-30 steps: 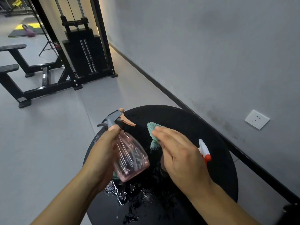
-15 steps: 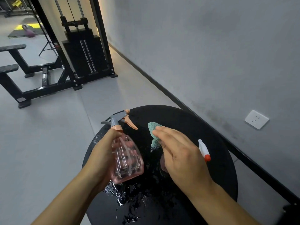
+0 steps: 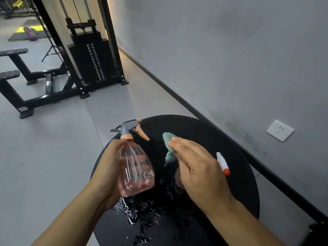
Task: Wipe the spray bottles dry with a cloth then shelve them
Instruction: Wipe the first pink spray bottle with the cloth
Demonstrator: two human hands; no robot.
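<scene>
Head view: your left hand (image 3: 108,174) is wrapped around the pink spray bottle (image 3: 134,167), fingers curled behind its clear body, holding it upright above the 9 o'clock edge of the round black table (image 3: 236,150). The bottle's grey and orange trigger head (image 3: 130,129) points toward 2 o'clock.

Your right hand (image 3: 198,167) hovers at the table's centre with the fingers stretched out almost straight and close together. The teal cloth (image 3: 168,142) shows from beneath the fingertips at 12 o'clock of that hand; you cannot tell whether the thumb pins it, since the palm side is hidden. Under the same hand a second pinkish bottle (image 3: 178,177) is mostly covered, and its white nozzle with a red tip (image 3: 222,164) sticks out at 3 o'clock of the hand.

Water droplets (image 3: 142,215) lie spread on the tabletop at 6 o'clock. A wall socket (image 3: 280,130) sits at 3 o'clock, a weight-stack machine (image 3: 92,55) at 11 o'clock.
</scene>
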